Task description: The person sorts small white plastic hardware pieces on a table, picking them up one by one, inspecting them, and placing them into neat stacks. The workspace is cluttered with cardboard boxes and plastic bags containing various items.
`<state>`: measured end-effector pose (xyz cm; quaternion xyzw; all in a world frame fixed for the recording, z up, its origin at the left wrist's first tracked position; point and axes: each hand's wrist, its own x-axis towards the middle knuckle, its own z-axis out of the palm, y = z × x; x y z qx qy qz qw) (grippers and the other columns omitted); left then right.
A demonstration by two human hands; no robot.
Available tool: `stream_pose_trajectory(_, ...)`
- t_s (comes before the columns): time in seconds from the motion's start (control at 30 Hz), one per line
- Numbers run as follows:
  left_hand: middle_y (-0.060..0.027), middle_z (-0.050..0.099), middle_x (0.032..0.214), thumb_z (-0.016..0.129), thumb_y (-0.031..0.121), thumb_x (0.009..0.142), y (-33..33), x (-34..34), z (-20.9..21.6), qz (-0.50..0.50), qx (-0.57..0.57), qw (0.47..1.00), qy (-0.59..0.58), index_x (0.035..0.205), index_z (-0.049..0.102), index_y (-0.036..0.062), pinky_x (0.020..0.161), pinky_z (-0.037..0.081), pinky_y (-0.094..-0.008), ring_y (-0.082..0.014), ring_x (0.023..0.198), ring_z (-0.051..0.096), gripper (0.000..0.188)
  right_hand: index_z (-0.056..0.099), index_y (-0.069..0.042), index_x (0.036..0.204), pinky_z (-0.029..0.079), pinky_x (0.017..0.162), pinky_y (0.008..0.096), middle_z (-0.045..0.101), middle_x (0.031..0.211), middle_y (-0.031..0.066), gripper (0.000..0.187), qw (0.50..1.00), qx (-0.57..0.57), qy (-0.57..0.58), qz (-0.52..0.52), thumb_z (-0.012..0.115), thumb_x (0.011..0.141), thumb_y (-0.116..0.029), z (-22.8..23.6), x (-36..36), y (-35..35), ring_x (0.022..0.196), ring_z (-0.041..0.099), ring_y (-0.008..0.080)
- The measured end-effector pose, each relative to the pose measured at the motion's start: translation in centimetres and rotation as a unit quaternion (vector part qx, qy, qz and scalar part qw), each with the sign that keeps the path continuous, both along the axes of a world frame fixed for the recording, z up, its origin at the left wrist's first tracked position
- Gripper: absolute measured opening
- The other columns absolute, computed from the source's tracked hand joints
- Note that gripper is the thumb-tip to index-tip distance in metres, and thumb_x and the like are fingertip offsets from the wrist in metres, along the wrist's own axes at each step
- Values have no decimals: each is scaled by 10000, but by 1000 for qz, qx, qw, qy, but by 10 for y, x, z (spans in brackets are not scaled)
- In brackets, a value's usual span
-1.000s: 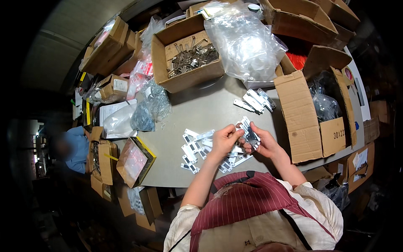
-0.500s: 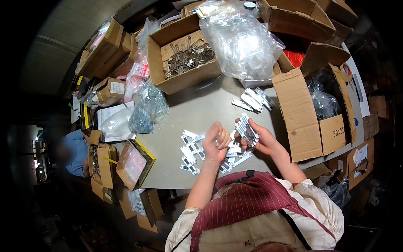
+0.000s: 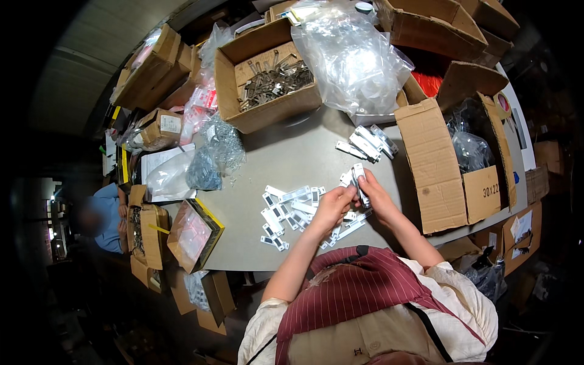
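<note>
Both my hands meet over the pile of small white plates with dark slots point(image 3: 272, 220). My right hand point(image 3: 378, 196) is closed around several white slotted plates point(image 3: 359, 173) stacked on edge. Against the left side of that stack presses my left hand point(image 3: 336, 205), its fingers bent and pinched at the plates; exactly what those fingertips hold is hidden. Beyond my hands lies a bundle of similar white plates point(image 3: 366, 143), set side by side. Part of the loose pile is covered by my hands.
Behind stands a cardboard box of metal clips point(image 3: 228, 73) beside a large clear plastic bag point(image 3: 350, 61). An open carton point(image 3: 429, 164) stands at the right. Small bags of screws point(image 3: 225, 149) and a tilted box point(image 3: 198, 237) are at the left. A person in blue point(image 3: 109, 213) sits far left.
My left hand has come from a raised fist to the stack in my right hand. The stack has turned more upright. More plates of the loose pile show left of my left hand.
</note>
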<state>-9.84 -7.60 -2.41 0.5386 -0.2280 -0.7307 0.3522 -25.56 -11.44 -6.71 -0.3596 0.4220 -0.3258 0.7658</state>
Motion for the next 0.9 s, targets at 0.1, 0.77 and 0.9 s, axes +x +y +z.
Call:
stream_pose_trajectory(0.1, -35, 666, 758, 643, 313, 982, 1, 1, -27, -55, -99, 986, -125, 959, 671, -12, 676, 491, -265, -97, 708, 602, 327, 421, -89, 1415, 435, 813, 248, 557, 1106, 22, 446, 999, -13, 12, 31, 428, 1068, -368, 5, 0, 3, 965, 528, 102)
stream_pose_trajectory(0.77, 43, 496, 598, 646, 120, 957, 11, 0, 1, 63, -20, 992, 108, 855, 570, 39, 400, 225, -200, -21, 422, 338, 151, 500, -54, 1357, 422, 842, 226, 573, 1045, -2, 428, 990, -127, -3, 56, 444, 1067, -364, -24, 11, 7, 957, 507, 72)
stream_pose_trajectory(0.9, 9, 484, 571, 630, 105, 898, 23, 9, -6, 68, -14, 960, 272, 813, 574, 3, 403, 237, -210, -53, 412, 333, 144, 510, -51, 1338, 448, 658, 215, 617, 985, 30, 446, 996, -43, -22, 81, 411, 1072, -395, -2, 2, 0, 812, 564, 76)
